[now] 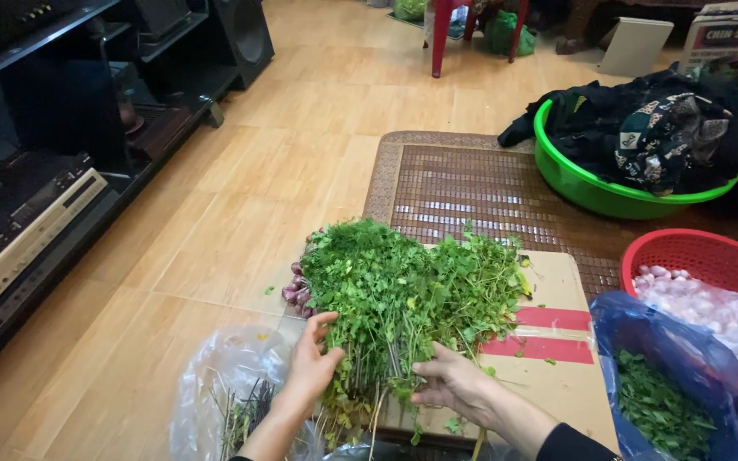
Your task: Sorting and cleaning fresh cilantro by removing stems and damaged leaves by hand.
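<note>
Floor [241, 213]: light wooden boards, glossy, evenly lit.
Mat [471, 188]: brown woven, patterned border, laid flat on the floor.
Left side: black shelf unit [61, 128] with audio equipment [27, 230]; dark speaker [245, 34] beyond it.
Far end: red stool legs [442, 34], green bags [506, 36], a leaning white panel [635, 47].

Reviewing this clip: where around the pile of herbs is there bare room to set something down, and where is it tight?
Free: the wood floor left of the herbs, and the woven mat between them and the green basin. Crowded: near edge, with both hands, left and right, clear bag, blue bag, red basket.
</note>
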